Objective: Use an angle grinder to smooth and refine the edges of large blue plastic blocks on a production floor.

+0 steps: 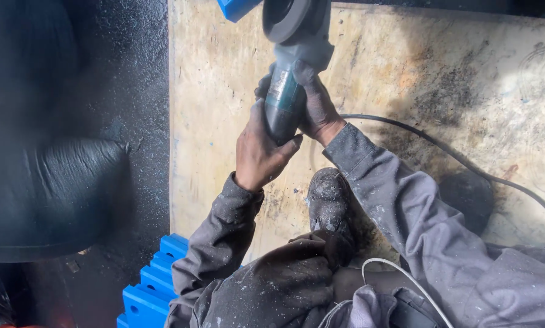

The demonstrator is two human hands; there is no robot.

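The head camera looks straight down at a person crouched over a stained plywood board (406,73) that covers most of the floor in the frame. Both of the person's hands grip 1 tool, an angle grinder (287,73) with a teal-green body and a grey gear head, which stands nearly upright in the picture with its dark round disc end at the very top edge. The left hand (260,149) is wrapped around the lower, rear part of the body, thumb laid along the casing and fingers curled behind it. The right hand (315,100) is clenched around the body a little higher up, just below the grey head, its fingers dark with dust. A black power cable (460,161) runs from behind the right wrist across the board and off towards the right edge. Beside the disc end, touching the top edge of the frame, sits the corner of a bright blue plastic piece (236,7); whether the disc touches it cannot be told. Under the hands, a dusty black shoe (328,200) rests on the board, between the 2 grey work-jacket sleeves (400,200). At the lower left, beside the left elbow, lies a blue plastic part with stepped ribs (154,285). To the left of the board the ground is dark and speckled with pale dust, and a large black rounded shape (47,194) fills that side. A thin white cord (400,273) loops over the clothing at the bottom.
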